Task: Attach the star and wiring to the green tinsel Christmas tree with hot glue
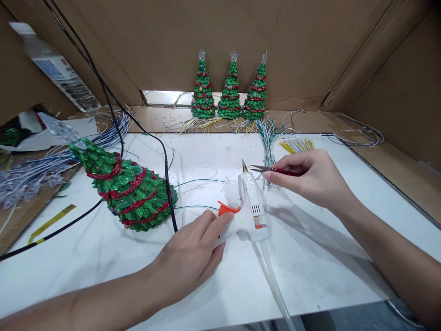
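Observation:
My left hand [196, 248] is wrapped round the handle of a white hot glue gun [250, 202] with an orange trigger and a small lit green light. Its metal nozzle points away from me, and clear glue sticks trail from its back end. Between thumb and fingers, my right hand [312, 179] pinches dark red tweezers [280, 171], whose metal tips are close beside the nozzle; whether they touch it I cannot tell. Left of the gun, a large green Christmas tree ornament [132, 191] with red garlands and a clear star lies tilted, thin green wires running from its base.
Three small decorated trees [229, 92] stand against the cardboard wall at the back. Bundled green and white wires [270, 138] and yellow-white wires [296, 145] lie before them. A black cable [161, 147] hangs across the left side. A plastic bottle [62, 69] leans at far left.

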Available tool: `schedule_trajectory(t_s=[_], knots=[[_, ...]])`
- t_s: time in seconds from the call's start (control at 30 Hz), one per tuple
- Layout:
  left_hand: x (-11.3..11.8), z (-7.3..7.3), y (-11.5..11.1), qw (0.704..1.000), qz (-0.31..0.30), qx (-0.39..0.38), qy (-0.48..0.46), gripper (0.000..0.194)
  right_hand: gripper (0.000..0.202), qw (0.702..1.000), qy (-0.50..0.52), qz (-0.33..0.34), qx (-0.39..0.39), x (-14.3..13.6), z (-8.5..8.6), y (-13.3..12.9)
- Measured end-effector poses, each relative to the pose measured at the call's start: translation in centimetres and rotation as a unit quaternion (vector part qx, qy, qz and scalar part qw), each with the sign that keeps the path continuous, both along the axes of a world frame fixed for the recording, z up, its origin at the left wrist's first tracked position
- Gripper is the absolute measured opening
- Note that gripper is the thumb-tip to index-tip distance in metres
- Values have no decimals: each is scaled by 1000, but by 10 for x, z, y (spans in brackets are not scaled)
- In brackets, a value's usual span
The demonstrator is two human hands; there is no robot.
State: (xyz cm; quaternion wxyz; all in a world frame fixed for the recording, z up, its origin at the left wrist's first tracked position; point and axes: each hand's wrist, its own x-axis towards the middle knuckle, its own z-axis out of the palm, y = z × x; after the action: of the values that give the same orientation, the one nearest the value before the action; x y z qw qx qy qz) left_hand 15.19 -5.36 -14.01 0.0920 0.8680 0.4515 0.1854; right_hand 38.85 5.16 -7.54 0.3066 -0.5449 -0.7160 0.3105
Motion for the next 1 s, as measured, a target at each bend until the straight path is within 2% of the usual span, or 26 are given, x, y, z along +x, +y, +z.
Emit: schedule_trajectory(t_s=[0.5, 0.73, 0.87, 1.0], knots=[[0, 1, 0, 1000, -4, 6, -7, 39, 26, 1000, 3, 0, -11, -10, -3, -1], [0, 1, 0, 1000, -3, -1, -4, 40, 26, 999, 11, -2, 45, -7, -2, 0], [1, 0, -2, 1000, -2, -1, -4, 40, 24, 995, -37, -20, 90, 1, 1, 3], [0, 0, -2, 1000, -2, 4, -6, 40, 22, 994, -79, -1, 81, 5, 1, 6]])
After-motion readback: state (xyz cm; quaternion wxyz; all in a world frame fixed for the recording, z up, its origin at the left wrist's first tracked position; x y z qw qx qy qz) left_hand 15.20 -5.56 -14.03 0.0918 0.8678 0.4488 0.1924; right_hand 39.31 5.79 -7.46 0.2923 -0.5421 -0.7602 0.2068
